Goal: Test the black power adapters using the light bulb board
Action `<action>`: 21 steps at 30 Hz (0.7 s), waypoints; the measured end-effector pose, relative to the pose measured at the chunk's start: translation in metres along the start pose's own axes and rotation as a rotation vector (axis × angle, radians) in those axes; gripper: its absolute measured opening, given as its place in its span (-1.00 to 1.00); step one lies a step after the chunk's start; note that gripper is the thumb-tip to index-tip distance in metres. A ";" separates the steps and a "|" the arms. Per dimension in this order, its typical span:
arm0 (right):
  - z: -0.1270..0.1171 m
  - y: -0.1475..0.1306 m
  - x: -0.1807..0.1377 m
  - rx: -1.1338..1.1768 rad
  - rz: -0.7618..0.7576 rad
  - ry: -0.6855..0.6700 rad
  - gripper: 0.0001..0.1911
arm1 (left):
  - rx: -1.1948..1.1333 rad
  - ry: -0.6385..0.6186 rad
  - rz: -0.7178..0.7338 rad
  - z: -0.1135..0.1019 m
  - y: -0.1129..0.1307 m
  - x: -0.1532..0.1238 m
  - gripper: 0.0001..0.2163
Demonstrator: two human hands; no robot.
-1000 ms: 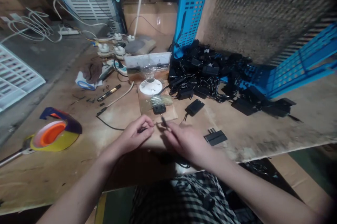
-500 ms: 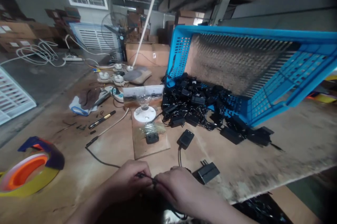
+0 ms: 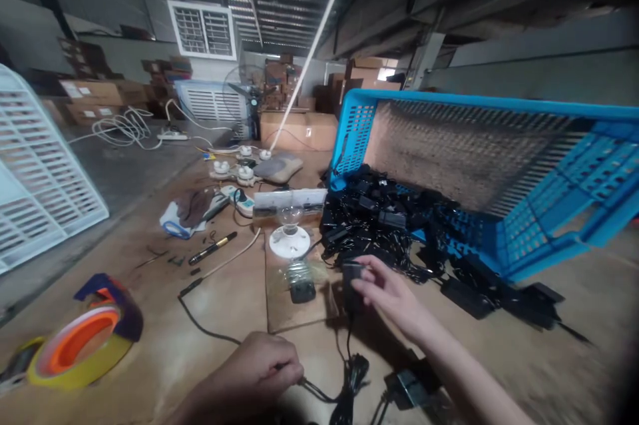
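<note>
Your left fingers are curled shut, pinching a thin black cord, while your right fingers close on the side of a black power adapter, held upright just off the edge of a wooden board (your thumb is hidden behind the casing, so the exact grip is hard to read). This adapter and its cord are the work in your hands right now. A cord drops from the adapter into a loose black coil on the workbench, near a second black adapter under your right forearm. On the board, a small black adapter sits by clear plastic wrap, below a glass bulb in a white lampholder. Beyond your right hand, a heap of black adapters lies against a tipped blue plastic crate.
</note>
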State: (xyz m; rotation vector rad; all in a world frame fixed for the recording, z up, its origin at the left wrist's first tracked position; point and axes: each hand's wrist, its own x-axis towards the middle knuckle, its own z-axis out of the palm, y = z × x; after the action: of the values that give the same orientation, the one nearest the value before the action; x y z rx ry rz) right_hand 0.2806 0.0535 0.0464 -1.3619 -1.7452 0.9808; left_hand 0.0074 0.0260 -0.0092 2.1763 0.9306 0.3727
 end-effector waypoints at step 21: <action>0.087 -0.032 0.012 -0.649 0.033 0.034 -0.76 | 0.051 0.063 0.039 0.016 -0.034 0.005 -0.77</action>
State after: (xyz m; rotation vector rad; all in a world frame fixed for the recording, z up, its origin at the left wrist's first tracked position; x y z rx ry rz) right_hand 0.1880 0.0480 0.0354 -1.7839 -2.1173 0.4003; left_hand 0.0017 0.0371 -0.0444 2.2428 0.9428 0.4436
